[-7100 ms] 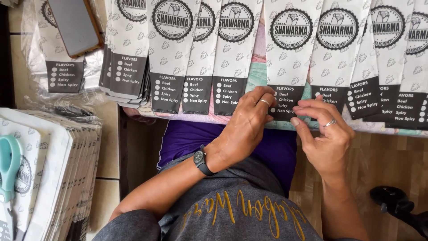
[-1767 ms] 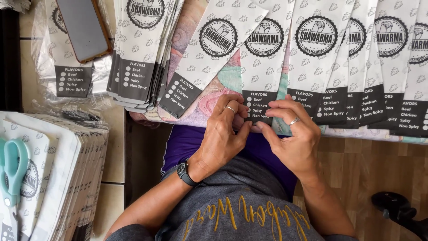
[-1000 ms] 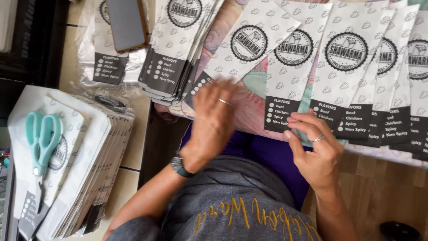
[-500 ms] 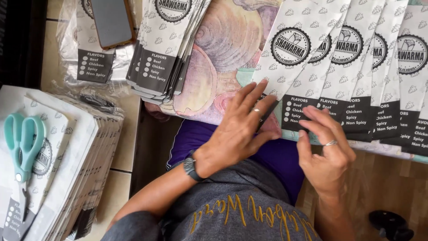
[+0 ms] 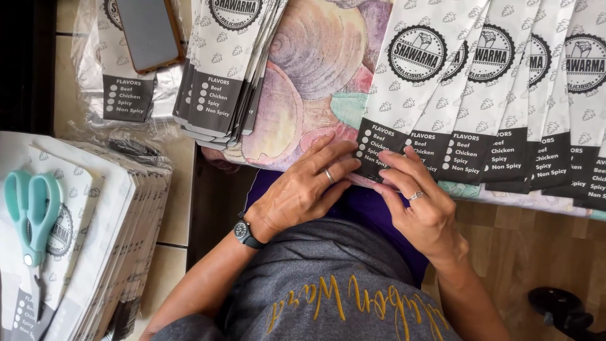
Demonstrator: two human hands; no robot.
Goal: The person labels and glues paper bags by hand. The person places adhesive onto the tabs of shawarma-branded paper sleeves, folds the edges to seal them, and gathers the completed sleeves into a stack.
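- Head view: the left hand (image 5: 302,192) lies flat with its fingers spread on the near end of the leftmost paper sleeve (image 5: 404,95) in a fanned row of sleeves (image 5: 536,107).
- The right hand (image 5: 421,203) pinches that same sleeve's dark bottom edge, just beside the left hand.
- The sleeve lies on a shell-patterned cloth (image 5: 315,69), at the table's near edge.
- To the far left is a stack of sleeves (image 5: 224,76); further left, a phone (image 5: 146,31); near left, teal scissors (image 5: 31,215) on another pile (image 5: 107,240).
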